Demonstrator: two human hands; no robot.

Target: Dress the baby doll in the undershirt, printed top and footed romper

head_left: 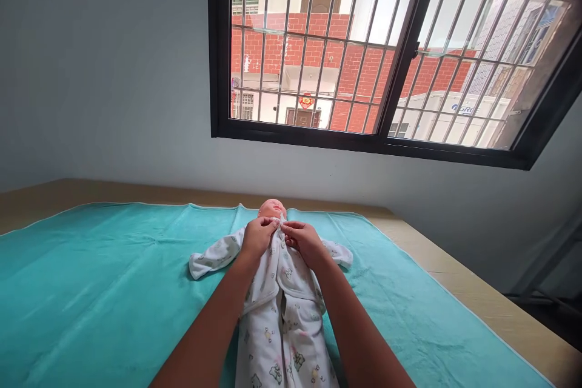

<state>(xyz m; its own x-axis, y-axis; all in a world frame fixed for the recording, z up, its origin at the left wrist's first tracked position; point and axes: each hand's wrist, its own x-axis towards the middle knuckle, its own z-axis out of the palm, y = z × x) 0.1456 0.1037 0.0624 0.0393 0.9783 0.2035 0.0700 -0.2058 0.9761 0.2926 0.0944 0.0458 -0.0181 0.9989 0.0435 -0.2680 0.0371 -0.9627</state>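
Observation:
A baby doll (271, 208) lies on its back, dressed in a white printed baby jacket (291, 279) and matching trousers (268, 345). At the doll's neck, my left hand (260, 236) pinches one front edge of the jacket near the collar. Close beside it, my right hand (304, 241) pinches the other front edge, the fingertips of both hands nearly meeting. Below my hands the jacket front hangs slightly apart toward the hem. Both sleeves stretch out sideways, and no doll hands show at the cuffs. What lies right between my fingertips is too small to make out.
A turquoise cloth (113, 291) covers most of the wooden table (459, 273), whose bare edge shows at the right and back. Behind it stands a grey wall (104, 73) with a black-framed, barred window (300, 131). Dark bars stand at the far right.

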